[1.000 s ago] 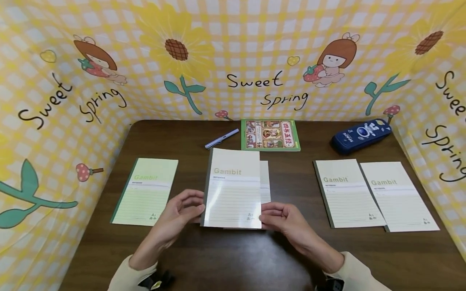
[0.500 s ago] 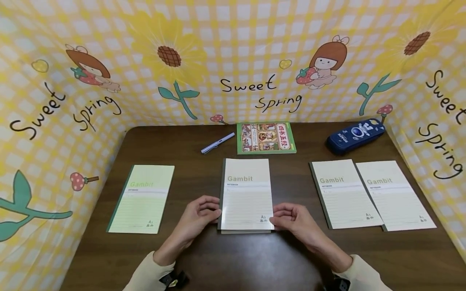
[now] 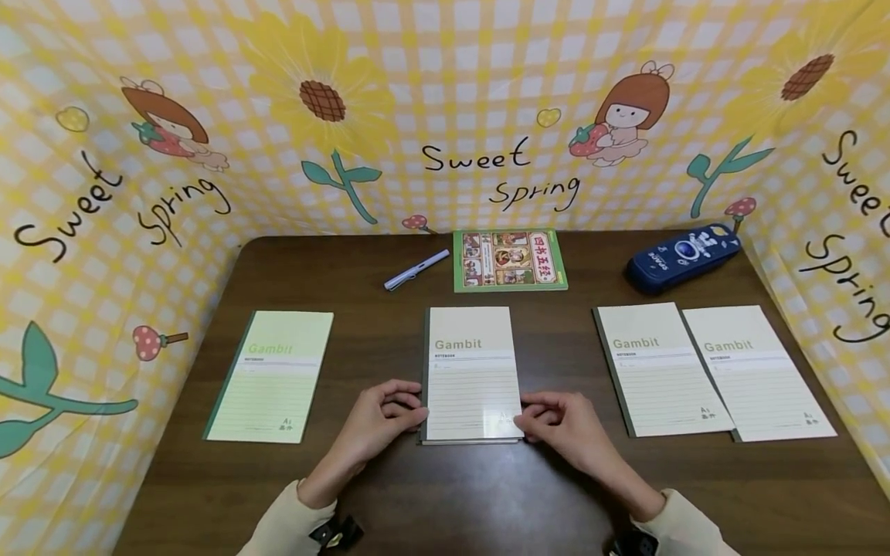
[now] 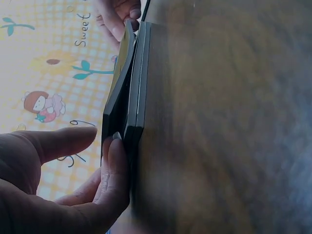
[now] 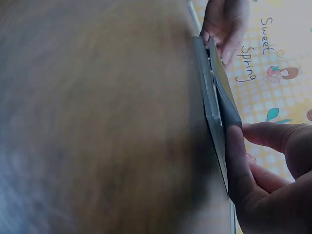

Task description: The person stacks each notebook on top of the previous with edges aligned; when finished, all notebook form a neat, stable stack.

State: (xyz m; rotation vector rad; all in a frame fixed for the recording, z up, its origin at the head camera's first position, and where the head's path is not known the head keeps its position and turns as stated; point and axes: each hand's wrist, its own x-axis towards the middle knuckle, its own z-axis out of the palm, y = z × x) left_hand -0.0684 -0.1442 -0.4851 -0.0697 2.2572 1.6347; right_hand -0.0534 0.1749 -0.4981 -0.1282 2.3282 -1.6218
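Observation:
A cream Gambit notebook (image 3: 473, 371) lies at the table's middle, over at least one more notebook whose lower edge shows beneath it. My left hand (image 3: 385, 417) holds its left edge near the lower corner, fingers under it and thumb beside the cover. On the opposite edge my right hand (image 3: 559, 421) pinches the notebook between thumb and fingers. In the left wrist view the top notebook (image 4: 119, 78) is bowed, its near end raised off the stacked notebooks (image 4: 140, 78). The right wrist view likewise has a gap between the top notebook (image 5: 224, 87) and the stack (image 5: 204, 83).
A green Gambit notebook (image 3: 271, 378) lies at left. Two cream notebooks, one (image 3: 660, 371) slightly overlapping the other (image 3: 758, 371), lie at right. Along the back are a lilac pen (image 3: 417, 270), a green-edged picture book (image 3: 511, 260) and a navy pencil case (image 3: 684, 259).
Both hands have brought the top notebook rightward and down, lining it up over the notebook below, which earlier stuck out at its right. The head view has shifted slightly.

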